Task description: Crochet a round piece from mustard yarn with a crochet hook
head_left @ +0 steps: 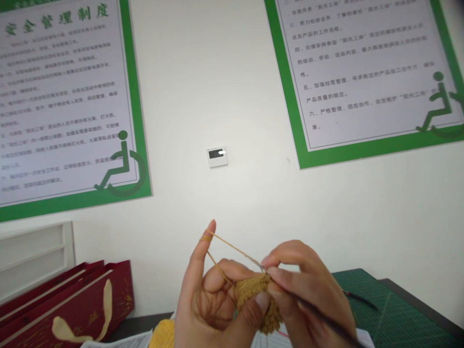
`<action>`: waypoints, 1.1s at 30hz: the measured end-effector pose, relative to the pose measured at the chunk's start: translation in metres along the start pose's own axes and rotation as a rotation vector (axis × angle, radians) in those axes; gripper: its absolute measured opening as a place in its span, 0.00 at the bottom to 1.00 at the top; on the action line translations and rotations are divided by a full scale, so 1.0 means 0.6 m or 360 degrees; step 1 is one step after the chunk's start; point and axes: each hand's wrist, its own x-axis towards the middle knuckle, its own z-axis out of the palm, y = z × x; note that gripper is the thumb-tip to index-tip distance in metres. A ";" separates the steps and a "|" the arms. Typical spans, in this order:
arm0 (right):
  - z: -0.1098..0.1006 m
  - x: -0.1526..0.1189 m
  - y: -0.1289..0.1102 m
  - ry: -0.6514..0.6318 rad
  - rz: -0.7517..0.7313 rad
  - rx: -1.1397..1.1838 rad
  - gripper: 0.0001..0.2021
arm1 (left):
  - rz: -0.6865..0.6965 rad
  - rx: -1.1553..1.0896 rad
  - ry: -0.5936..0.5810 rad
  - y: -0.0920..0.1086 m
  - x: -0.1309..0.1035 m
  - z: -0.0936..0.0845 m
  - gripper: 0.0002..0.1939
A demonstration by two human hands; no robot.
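A small piece of mustard-yellow crochet work [250,291] is pinched between the thumb and fingers of my left hand [210,299]. Yarn [232,245] wraps round my raised left index finger and runs taut down to the hook tip. My right hand [311,290] grips a crochet hook [319,314] with a dark handle, its metal tip at the top edge of the crochet work. The right fingertips touch the piece too. Part of the work is hidden behind my left thumb and right fingers.
A yellow ball of yarn [162,334] and printed paper [119,340] lie at the left. Dark red gift bags [83,299] stand further left. On the right is a green cutting mat [384,309] with a dark thin tool [362,299]. Green-framed posters [141,145] hang on the wall.
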 end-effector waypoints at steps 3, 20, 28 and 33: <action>-0.001 -0.014 0.001 0.0130 -0.0266 -0.0255 0.25 | -0.0155 -0.0138 -0.0131 -0.006 0.006 -0.010 0.55; 0.009 0.019 -0.004 -0.0106 0.1317 0.1353 0.13 | -0.0277 -0.0329 -0.0417 -0.004 0.020 -0.026 0.49; -0.010 0.016 0.007 -0.0265 -0.0581 -0.0321 0.20 | -0.0200 -0.0188 -0.0204 -0.007 0.014 -0.016 0.49; 0.022 -0.008 0.000 0.0290 0.0185 0.0463 0.03 | -0.0769 -0.0656 -0.0571 -0.003 0.026 -0.026 0.39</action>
